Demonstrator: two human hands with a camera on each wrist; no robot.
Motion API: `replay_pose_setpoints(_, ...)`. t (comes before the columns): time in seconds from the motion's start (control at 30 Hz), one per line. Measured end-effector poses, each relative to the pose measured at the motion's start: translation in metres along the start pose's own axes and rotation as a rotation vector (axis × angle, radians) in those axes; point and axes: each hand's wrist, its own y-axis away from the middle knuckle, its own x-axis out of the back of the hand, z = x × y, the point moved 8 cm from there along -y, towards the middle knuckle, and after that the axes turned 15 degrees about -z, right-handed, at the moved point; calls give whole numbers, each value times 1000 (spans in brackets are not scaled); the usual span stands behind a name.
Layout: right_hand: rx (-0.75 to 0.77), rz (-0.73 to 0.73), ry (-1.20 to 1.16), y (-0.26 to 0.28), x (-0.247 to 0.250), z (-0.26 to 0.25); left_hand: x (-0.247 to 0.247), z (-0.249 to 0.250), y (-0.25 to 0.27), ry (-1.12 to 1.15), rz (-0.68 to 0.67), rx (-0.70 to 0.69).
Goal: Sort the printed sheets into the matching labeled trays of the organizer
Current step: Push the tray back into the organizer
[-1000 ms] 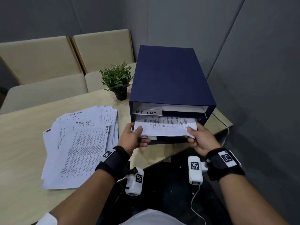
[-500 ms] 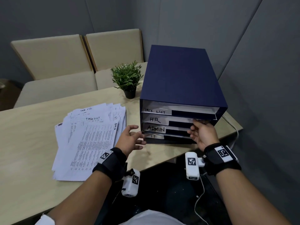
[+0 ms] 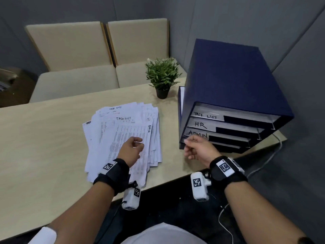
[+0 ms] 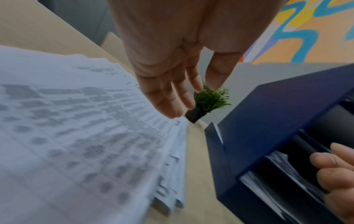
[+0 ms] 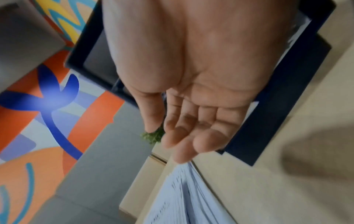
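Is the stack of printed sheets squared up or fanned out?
Fanned out. In the head view the printed sheets lie splayed on the table, with staggered edges and several handwritten headings showing at once.
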Motion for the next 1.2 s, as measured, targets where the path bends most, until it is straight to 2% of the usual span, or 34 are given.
replay_pose_setpoints(0.3, -162, 21, 107, -57, -87, 34, 110, -48, -5, -209, 83, 123)
replay_pose_setpoints(0.5, -298, 145, 295, -82, -110, 63, 139, -76, -12, -357, -6, 245)
replay_pose_setpoints(0.67, -349, 246, 459, -90, -121, 72, 140, -89, -12, -457, -124, 258)
replay_pose_setpoints(0.83, -307, 310, 589, -89, -128, 62, 139, -90, -13, -500, -213, 247)
replay_pose_setpoints(0.97, -286, 342, 625, -87, -122, 60, 144, -90, -13, -476, -216, 236)
replay_pose_setpoints(1.07, -226, 372, 508, -73, -109, 58, 150, -88, -13, -463, -203, 222)
replay_pose_setpoints(1.2, -117, 281, 271, -54, -95, 62, 158, -79, -14, -340, -143, 201)
